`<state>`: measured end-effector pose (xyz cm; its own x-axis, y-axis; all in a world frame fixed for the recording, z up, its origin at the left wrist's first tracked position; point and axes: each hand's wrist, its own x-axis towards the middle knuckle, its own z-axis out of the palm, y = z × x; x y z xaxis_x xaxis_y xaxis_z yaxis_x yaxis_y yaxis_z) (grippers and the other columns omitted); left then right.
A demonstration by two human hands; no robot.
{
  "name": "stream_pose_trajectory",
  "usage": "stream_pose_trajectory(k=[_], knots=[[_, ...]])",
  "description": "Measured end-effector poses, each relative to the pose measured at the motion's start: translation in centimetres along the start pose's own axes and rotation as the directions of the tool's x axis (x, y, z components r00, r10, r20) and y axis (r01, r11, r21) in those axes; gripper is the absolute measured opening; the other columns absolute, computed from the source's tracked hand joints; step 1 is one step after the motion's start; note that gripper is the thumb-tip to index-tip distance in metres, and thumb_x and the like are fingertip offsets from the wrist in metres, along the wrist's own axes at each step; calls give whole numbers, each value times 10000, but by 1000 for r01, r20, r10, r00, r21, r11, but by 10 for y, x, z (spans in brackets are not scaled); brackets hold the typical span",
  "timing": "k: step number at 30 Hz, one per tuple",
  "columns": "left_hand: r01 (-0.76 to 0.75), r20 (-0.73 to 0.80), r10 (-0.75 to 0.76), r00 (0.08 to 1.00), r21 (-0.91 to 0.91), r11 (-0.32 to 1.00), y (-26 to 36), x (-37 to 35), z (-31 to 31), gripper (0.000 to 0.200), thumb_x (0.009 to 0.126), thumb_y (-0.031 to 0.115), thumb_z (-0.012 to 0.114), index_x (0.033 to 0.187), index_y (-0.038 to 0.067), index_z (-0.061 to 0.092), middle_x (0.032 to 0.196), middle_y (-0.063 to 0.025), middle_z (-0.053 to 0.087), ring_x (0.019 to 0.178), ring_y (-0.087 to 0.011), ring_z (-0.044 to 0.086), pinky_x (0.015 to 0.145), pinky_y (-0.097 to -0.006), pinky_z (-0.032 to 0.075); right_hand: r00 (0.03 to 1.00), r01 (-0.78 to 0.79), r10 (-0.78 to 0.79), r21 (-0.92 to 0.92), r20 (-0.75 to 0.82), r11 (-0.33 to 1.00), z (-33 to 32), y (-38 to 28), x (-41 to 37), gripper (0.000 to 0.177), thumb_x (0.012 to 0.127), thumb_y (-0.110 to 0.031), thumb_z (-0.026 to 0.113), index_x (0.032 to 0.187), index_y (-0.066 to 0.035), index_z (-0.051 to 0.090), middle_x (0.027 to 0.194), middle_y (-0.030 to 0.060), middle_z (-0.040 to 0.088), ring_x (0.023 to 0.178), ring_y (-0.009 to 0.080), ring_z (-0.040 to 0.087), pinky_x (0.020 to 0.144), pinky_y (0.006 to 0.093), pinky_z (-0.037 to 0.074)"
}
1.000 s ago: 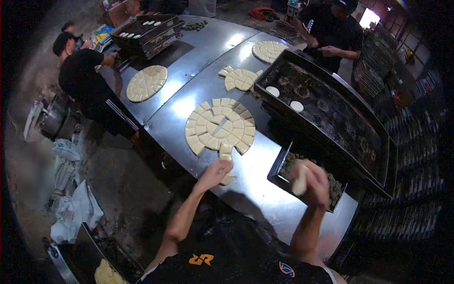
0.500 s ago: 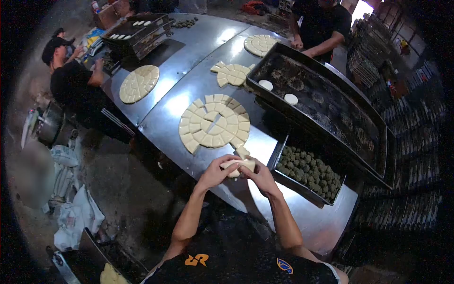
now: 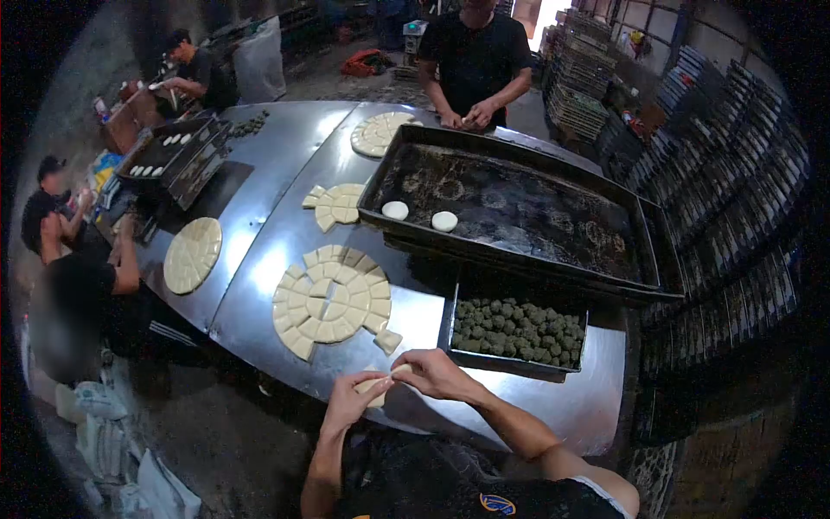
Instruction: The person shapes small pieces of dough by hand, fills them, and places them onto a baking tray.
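Note:
Above the table's near edge, my left hand is closed around a piece of pale dough. My right hand pinches the same dough at its upper right end, fingers curled. Just beyond the hands lies a loose dough piece, beside a round sheet of dough cut into blocks with gaps at its edge and centre. To the right, a metal pan holds many dark greenish filling balls; neither hand touches it.
A large dark baking tray carries two white dough rounds behind the pan. More cut dough sheets lie left and farther back. One co-worker stands across the table, others at left. Stacked trays line the right.
The view has turned, shifting the table's contents left and downward. Both hands still hold the dough; my right hand now reaches across from the right, pinching its end.

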<state>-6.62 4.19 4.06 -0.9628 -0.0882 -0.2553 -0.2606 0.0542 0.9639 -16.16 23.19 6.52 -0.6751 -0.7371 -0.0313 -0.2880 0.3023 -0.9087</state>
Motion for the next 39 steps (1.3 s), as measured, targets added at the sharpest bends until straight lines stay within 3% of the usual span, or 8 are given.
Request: stream_pose_trajectory(k=[11,13,16,19,23,25,27,39], knots=[[146,105,-147,983,16,989,52,-70,-32,218,852,148,714,963,-39,695,870,-51,694,810,-82,611,740,-233,495,989,147,-145,62,-41,987,-25,-113,-55,154,877,-81,644,1008,-4,621,864,135,631,776,242,641,675,331,506],[101,-47,-95,994,137,985,34,-69,-40,153,859,99,687,935,-34,700,837,-17,684,782,-74,594,732,-232,479,971,52,-7,182,-239,982,-45,-133,-70,129,875,-96,644,966,-5,630,864,95,640,739,175,617,655,313,498],[203,-260,-237,936,-148,968,-47,-58,-71,230,900,149,652,1001,-56,675,907,-43,683,830,-99,606,769,-245,484,637,540,-236,206,-734,816,-61,-120,-82,111,809,-87,670,841,-3,605,759,122,592,652,191,558,600,304,467],[58,-360,-242,901,-452,890,-64,-44,-69,327,963,204,571,1124,-76,619,1032,-72,656,927,-126,603,835,-261,471,729,504,-671,769,-136,392,-80,-80,-56,176,837,-137,656,907,21,622,835,164,639,678,223,619,607,316,499],[-64,-145,-45,988,-670,740,-50,-14,-44,351,959,112,516,1270,-52,524,1154,-84,597,1005,-129,571,853,-268,462,999,-13,29,415,-32,910,-11,-25,11,346,898,-255,651,1099,25,619,1058,131,629,904,204,625,767,304,500],[78,-104,-146,984,-485,871,1,-18,-21,401,919,41,556,1307,-36,491,1172,-95,583,1028,-121,560,871,-255,456,954,147,-279,-633,-114,760,20,42,18,392,924,-243,625,1224,6,574,1175,103,592,1000,156,585,834,298,478],[-31,-80,-11,997,-500,865,-22,-1,-3,433,891,-1,589,1310,-33,485,1176,-99,579,1004,-122,574,858,-241,469,977,-202,132,522,168,829,28,25,11,408,935,-235,608,1266,-5,541,1046,86,642,909,134,602,781,289,495],[-231,-186,181,966,-301,925,-6,17,68,404,899,23,622,1282,-48,516,1119,-107,595,957,-139,593,807,-256,513,896,39,218,559,-386,828,38,34,-33,296,889,-171,673,1115,14,629,954,73,675,879,113,603,788,259,486]])
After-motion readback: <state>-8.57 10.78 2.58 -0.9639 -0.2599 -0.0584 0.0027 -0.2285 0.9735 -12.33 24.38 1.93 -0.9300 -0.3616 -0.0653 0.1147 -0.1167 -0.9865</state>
